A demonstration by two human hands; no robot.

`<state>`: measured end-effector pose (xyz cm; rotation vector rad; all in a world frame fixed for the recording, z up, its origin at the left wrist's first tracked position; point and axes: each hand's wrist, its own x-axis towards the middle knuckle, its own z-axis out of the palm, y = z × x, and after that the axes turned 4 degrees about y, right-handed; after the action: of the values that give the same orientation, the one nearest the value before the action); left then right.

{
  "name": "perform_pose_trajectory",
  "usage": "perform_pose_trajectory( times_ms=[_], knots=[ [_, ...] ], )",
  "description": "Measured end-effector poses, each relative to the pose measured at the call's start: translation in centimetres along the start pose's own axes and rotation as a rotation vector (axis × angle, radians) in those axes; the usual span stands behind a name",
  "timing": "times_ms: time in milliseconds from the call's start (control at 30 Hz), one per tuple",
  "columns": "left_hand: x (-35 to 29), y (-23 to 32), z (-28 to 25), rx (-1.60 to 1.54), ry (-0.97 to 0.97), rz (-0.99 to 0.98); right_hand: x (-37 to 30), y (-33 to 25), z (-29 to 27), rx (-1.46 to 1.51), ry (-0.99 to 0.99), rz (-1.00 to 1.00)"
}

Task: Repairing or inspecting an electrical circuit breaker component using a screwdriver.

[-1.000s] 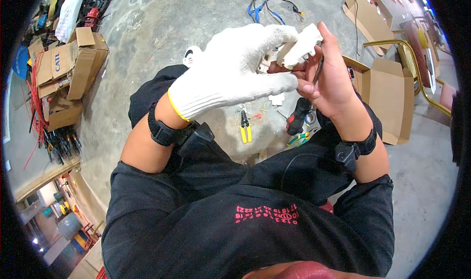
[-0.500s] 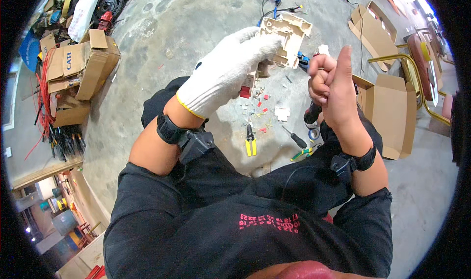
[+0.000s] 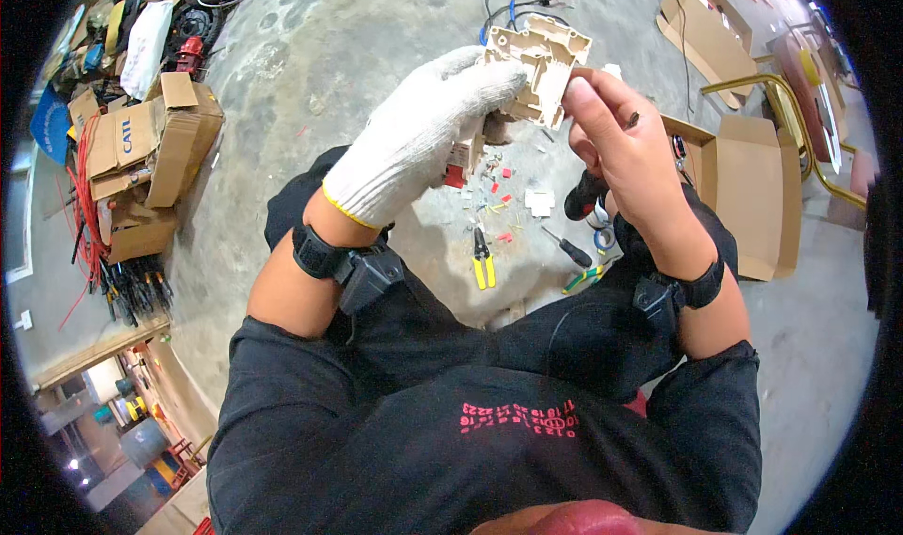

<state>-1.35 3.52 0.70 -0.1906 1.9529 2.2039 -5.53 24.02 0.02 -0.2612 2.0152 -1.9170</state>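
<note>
In my left hand point(image 3: 423, 112), which wears a white knitted glove, is a cream plastic housing point(image 3: 555, 55) with molded compartments facing up. The gloved thumb lies across it. A pale part with a red piece point(image 3: 455, 174) shows below the glove; whether it joins the housing is hidden. My bare right hand point(image 3: 621, 140) is closed, thumb and forefinger pinched together at the housing's right edge. A small dark bit point(image 3: 633, 119) shows against its fingers. What the fingertips hold, if anything, I cannot make out.
On the concrete floor lie yellow-handled wire strippers point(image 3: 483, 260), a screwdriver point(image 3: 570, 249), green-yellow pliers point(image 3: 585, 277), a blue tape roll point(image 3: 604, 240), a white piece point(image 3: 539, 202) and red scraps. An open cardboard box point(image 3: 752, 192) lies right; worn boxes point(image 3: 179, 149) stand left.
My right hand has turned and moved left, its raised thumb coming down so that thumb and forefinger meet at the housing's edge. My left hand with the housing has shifted slightly left.
</note>
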Motion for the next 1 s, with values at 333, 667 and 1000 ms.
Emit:
perform_pose_trajectory(
  times_ms=[333, 667, 1000],
  knots=[
    [0.2, -0.6, 0.4, 0.108, -0.02, -0.013, -0.2, 0.6, -0.4, -0.164, -0.054, -0.083],
    [-0.5, 0.7, 0.4, 0.208, -0.048, -0.085, -0.3, 0.2, -0.5, -0.232, -0.051, -0.058],
    [-0.5, 0.4, 0.4, 0.305, -0.001, -0.083, 0.6, -0.3, -1.6, -0.224, 0.046, -0.086]
  ],
)
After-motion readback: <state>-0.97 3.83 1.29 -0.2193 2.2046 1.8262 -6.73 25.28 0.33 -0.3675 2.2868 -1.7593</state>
